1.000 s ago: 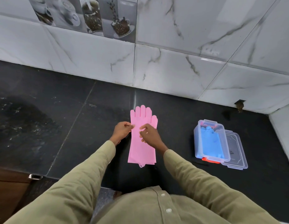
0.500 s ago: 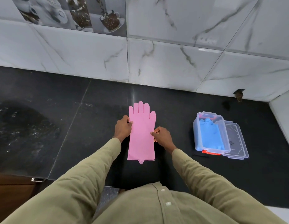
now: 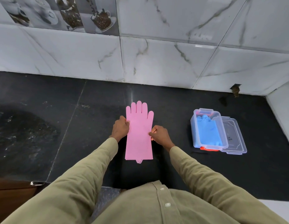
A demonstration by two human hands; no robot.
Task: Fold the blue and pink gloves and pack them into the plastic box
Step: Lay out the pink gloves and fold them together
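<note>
The pink gloves lie flat on the black counter, fingers pointing at the wall. The left hand pinches the left edge of the gloves. The right hand pinches the right edge, a bit lower down. Well off to the right sits the clear box, open, with the blue gloves inside. Its lid lies just beside it, partly under it.

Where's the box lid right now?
In the head view, the lid lies flat on the black counter, touching the right side of the box holding blue gloves.
</note>
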